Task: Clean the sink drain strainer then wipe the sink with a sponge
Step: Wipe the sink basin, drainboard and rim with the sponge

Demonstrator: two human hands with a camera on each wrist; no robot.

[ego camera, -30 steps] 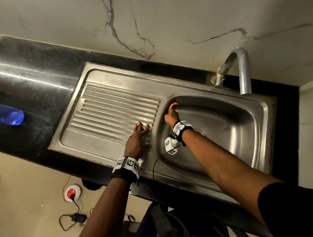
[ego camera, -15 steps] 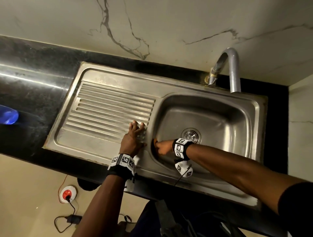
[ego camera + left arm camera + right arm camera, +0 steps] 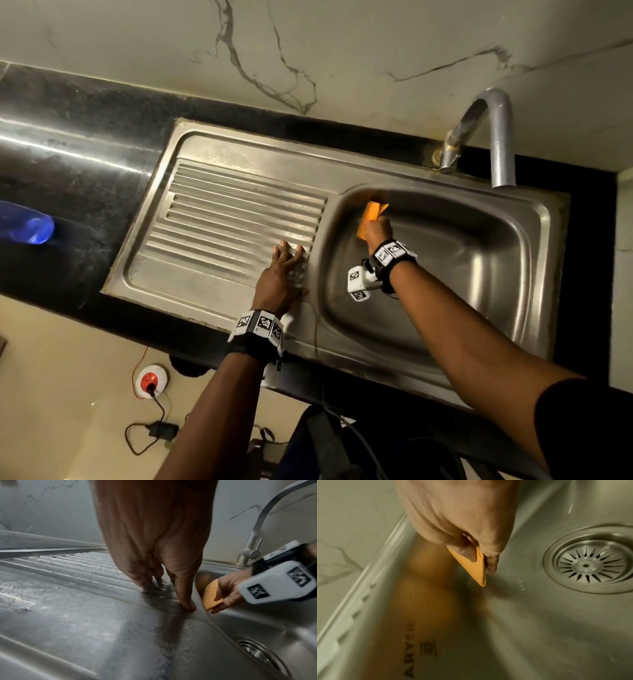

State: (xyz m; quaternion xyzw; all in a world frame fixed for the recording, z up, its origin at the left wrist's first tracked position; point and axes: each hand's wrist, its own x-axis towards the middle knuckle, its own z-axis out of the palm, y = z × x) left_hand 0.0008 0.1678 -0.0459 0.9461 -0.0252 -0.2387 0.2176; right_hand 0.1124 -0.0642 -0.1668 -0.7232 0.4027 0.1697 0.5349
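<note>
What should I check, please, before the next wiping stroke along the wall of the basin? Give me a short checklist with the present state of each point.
1. Right hand grips the orange sponge: ok.
2. Sponge lies against the basin wall: cannot tell; blurred.
3. Left hand braces flat on the drainboard: ok.
4. Drain strainer sits in place, slots free of debris: ok.
5. Faucet is not running: ok.
6. Sponge is wet enough: cannot tell.
</note>
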